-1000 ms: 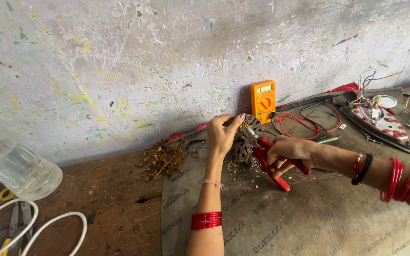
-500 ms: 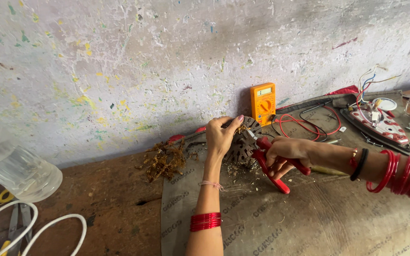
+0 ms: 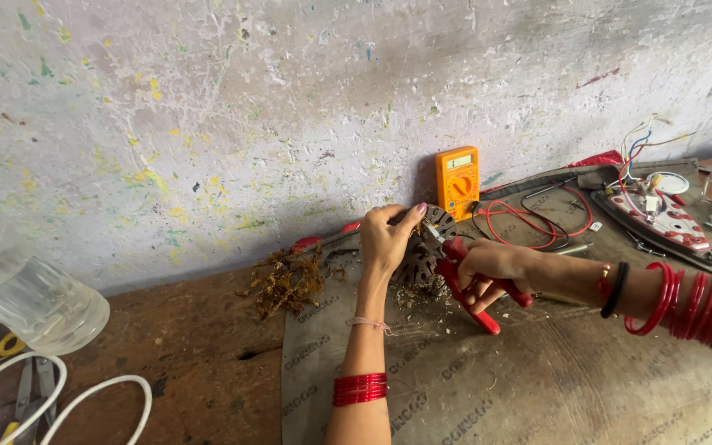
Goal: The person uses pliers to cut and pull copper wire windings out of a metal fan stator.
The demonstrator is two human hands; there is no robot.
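Stripping: left hand [image 3: 385,239] grips stator [image 3: 423,247], right hand [image 3: 488,268] squeezes red pliers [image 3: 475,288], centre frame.
Done: copper pile [image 3: 286,280] left of them.
Left: windings remain, seemingly.

Repair workshop: multimeter [image 3: 456,181], opened iron [image 3: 658,216], paint-flecked wall [image 3: 290,107].

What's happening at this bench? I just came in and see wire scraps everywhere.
A person steadies a dark, slotted motor core on edge with the left hand, while the right hand works red-handled pliers at it. A tangle of pulled copper wire lies on the bench to the left. An orange multimeter leans against the wall behind, and an opened clothes iron sits at the far right.
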